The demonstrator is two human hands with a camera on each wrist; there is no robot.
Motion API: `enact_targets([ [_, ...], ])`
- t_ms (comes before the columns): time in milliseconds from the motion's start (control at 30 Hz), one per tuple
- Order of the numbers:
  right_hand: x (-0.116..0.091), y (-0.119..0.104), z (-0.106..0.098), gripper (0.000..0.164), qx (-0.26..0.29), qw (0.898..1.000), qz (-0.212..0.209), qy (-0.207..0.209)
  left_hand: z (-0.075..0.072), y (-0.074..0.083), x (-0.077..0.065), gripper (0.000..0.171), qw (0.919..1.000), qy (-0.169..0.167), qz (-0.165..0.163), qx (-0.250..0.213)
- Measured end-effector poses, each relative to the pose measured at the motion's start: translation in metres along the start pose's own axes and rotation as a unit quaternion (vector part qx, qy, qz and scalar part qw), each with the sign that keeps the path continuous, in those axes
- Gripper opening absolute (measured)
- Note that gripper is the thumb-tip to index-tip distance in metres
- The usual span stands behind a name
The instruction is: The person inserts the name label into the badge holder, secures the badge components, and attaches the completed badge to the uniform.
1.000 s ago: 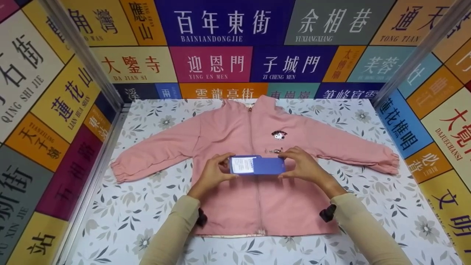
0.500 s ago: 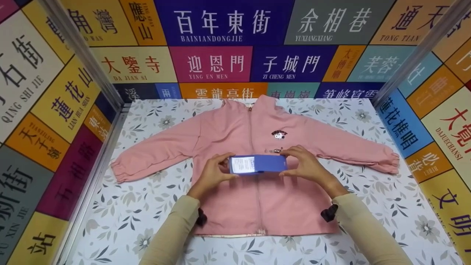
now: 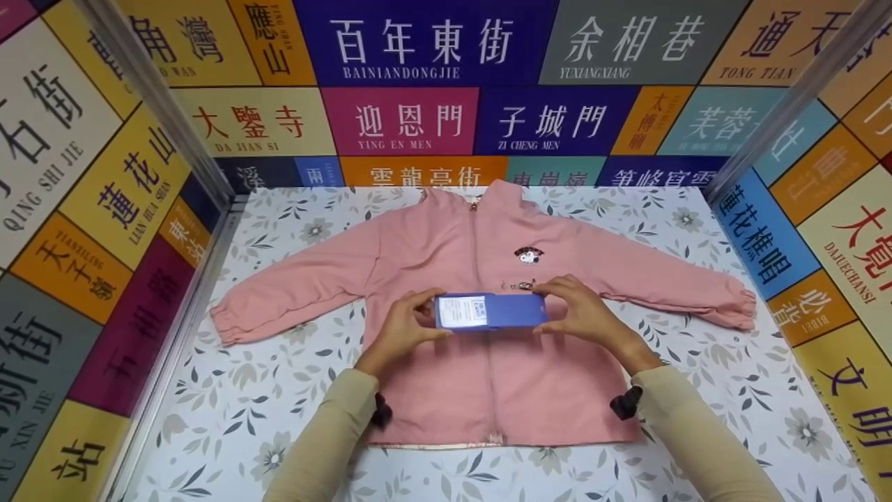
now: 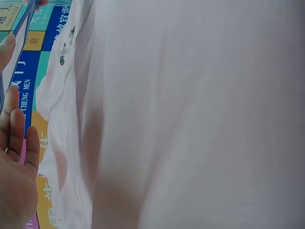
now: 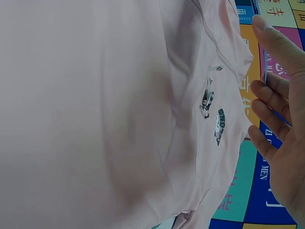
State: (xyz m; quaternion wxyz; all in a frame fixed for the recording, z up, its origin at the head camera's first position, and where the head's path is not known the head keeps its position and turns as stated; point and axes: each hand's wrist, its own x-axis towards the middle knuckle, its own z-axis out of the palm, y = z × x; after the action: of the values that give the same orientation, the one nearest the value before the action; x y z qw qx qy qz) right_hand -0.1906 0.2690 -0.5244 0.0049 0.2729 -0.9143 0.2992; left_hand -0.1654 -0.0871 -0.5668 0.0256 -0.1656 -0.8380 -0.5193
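My left hand (image 3: 404,326) and right hand (image 3: 580,319) hold a flat blue card holder (image 3: 514,312) level over a pink zip jacket (image 3: 432,397). A white printed panel (image 3: 463,312) shows on its left half; plain blue covers the right half. Thumb and fingers of each hand pinch one short end. In the left wrist view the holder (image 4: 20,47) appears edge-on at the upper left. The right wrist view shows my right hand (image 5: 290,148) along the right edge, with only a thin strip of the holder visible.
The jacket lies front up, its sleeves (image 3: 293,293) spread wide. Its zipper (image 3: 476,251) runs down the middle, and a small cartoon print (image 3: 527,256) marks the chest. Beneath is a floral-patterned tabletop (image 3: 230,418). Colourful sign-printed walls (image 3: 404,122) enclose the back and sides.
My right hand has shifted slightly right, and the holder's blue right part has slid right with it, making the whole longer. The left hand and the jacket stay in place.
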Motion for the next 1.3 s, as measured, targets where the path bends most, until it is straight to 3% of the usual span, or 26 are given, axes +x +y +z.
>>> enact_targets([
  [367,0.0,0.001,0.001,0.078,-0.007,1.0,-0.013,0.008,0.002,-0.001,0.001,0.073,0.9998,0.002,0.017,0.002],
  [833,0.0,-0.001,0.006,0.079,0.0,1.0,0.014,-0.002,0.001,0.001,0.002,0.072,0.9997,-0.001,0.023,0.006],
  [1300,0.005,-0.007,0.016,0.079,0.002,1.0,0.002,-0.002,0.002,0.001,0.003,0.072,0.9993,-0.002,0.037,0.004],
])
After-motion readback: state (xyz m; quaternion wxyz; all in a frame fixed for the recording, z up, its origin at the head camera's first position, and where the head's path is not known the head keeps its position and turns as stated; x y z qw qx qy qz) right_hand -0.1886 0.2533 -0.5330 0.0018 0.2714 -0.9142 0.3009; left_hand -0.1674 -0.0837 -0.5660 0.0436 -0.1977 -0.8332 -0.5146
